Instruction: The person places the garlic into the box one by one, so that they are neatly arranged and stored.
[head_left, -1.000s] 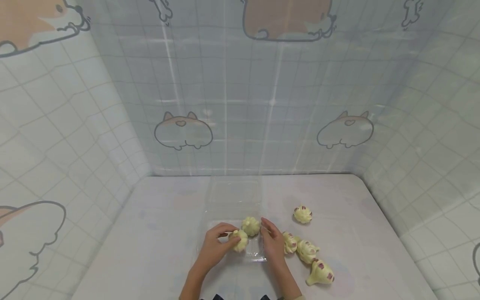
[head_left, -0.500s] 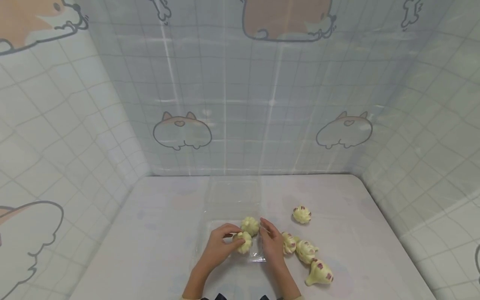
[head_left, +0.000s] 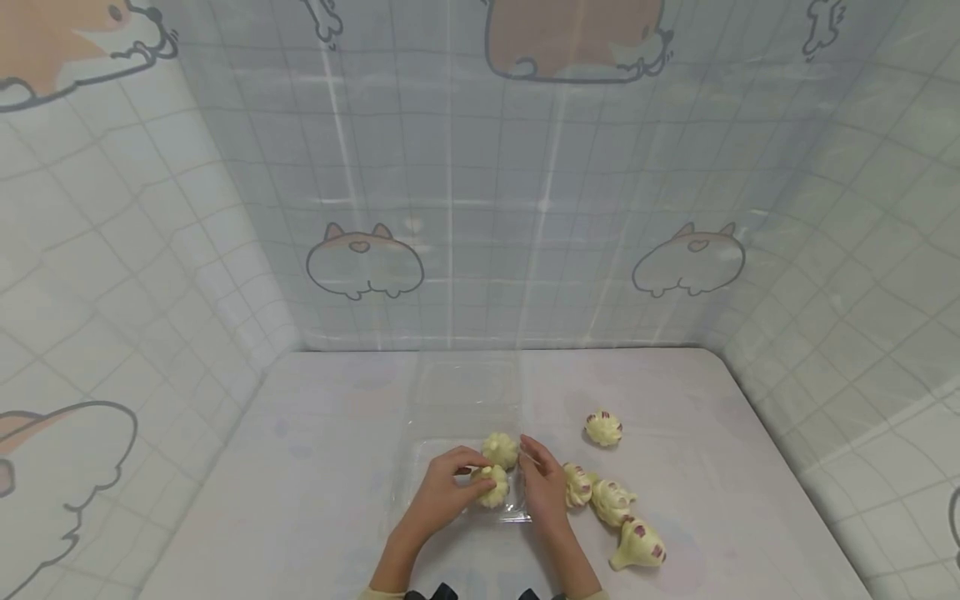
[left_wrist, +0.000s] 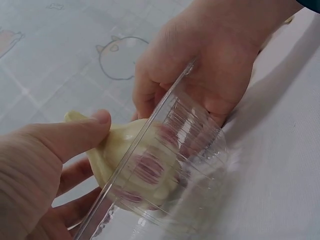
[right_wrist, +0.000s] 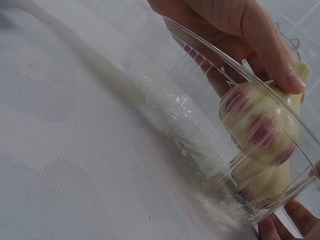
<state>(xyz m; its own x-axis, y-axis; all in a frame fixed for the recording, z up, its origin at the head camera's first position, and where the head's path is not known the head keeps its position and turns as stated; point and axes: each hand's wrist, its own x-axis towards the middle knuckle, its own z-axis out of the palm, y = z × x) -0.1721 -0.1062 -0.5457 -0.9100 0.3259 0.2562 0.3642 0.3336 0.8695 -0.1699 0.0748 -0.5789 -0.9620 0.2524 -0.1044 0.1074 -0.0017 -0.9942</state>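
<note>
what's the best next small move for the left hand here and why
I'd probably ease the held garlic bulb down and release it: the left hand pinches it beside another bulb in the clear container, its lower part shows through the wall, and the right hand is at the container's right side.

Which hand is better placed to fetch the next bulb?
Likely the right hand: it's nearer the loose bulbs and holds none, while the left hand pinches a bulb in the box.
</note>
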